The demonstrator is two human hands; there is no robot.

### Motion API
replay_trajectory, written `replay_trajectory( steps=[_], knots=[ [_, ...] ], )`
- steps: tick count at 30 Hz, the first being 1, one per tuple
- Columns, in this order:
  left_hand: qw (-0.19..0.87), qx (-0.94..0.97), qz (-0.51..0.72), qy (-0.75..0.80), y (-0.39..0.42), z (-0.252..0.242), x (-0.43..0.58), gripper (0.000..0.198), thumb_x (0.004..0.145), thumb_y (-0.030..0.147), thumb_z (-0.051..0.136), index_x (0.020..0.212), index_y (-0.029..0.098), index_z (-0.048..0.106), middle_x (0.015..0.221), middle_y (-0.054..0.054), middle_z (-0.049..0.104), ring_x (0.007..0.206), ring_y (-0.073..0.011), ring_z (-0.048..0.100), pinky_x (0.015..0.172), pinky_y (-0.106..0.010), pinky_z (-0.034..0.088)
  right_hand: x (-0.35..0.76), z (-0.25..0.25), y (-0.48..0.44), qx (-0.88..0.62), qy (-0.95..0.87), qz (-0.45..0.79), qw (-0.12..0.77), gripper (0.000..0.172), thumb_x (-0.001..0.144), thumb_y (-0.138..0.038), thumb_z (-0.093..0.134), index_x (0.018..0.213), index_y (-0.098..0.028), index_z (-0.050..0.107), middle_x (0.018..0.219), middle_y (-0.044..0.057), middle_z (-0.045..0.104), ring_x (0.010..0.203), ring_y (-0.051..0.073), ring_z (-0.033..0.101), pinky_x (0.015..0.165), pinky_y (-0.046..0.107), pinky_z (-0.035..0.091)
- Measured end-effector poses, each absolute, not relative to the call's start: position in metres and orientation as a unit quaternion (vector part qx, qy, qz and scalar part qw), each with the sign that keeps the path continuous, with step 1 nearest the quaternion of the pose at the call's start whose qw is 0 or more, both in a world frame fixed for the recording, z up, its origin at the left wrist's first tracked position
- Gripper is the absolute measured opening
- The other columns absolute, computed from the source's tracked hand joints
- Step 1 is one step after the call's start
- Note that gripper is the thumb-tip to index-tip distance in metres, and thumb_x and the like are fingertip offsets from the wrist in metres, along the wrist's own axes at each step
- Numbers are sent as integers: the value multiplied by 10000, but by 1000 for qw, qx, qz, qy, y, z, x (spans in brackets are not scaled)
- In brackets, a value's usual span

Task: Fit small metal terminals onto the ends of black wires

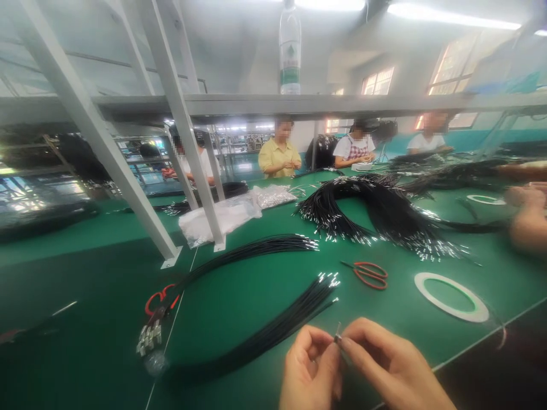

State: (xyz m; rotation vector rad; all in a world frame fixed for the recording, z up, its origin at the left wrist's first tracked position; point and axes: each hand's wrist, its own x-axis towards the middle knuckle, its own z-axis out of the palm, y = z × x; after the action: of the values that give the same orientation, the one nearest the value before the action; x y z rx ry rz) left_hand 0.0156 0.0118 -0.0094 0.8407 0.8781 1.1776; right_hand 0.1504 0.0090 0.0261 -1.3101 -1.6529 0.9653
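My left hand (311, 367) and my right hand (387, 361) meet at the near edge of the green table, fingertips pinched together. Between them is a small dark piece with a thin pale tip (337, 337); its kind is too small to make out, and the fingers hide most of it. Just beyond my left hand lies a bundle of black cables (273, 324) with bright metal ends. Farther back a second, thinner bundle of black cables (252, 245) curves to the left. Red-handled scissors (371, 275) rest on the table past my right hand.
A white tape roll (452, 297) lies at right. Behind are a large cable heap (384, 210) and plastic bags (231, 213). Red-handled scissors (160, 300) and metal clips (149, 340) are at left. Shelf posts (183, 119) rise from the table. A co-worker's hand (530, 216) is at far right.
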Motion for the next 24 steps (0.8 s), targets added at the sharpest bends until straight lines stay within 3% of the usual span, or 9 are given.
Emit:
replay_trajectory(
  steps=[12, 24],
  knots=[
    [605, 408, 537, 424, 10, -9, 20, 553, 651, 666, 721, 696, 151, 525, 517, 64, 503, 400, -26, 367, 411, -166, 270, 148, 26, 8, -530, -645, 357, 418, 265, 864, -379, 569, 694, -216, 691, 707, 15, 700, 661, 171, 672, 610, 195, 519],
    [531, 471, 535, 458, 8, -22, 22, 449, 784, 606, 623, 725, 167, 556, 541, 46, 519, 431, -61, 391, 426, -184, 298, 143, 29, 4, -546, -606, 352, 459, 246, 807, -395, 616, 650, -222, 693, 644, -3, 674, 607, 162, 643, 567, 186, 498]
  ],
)
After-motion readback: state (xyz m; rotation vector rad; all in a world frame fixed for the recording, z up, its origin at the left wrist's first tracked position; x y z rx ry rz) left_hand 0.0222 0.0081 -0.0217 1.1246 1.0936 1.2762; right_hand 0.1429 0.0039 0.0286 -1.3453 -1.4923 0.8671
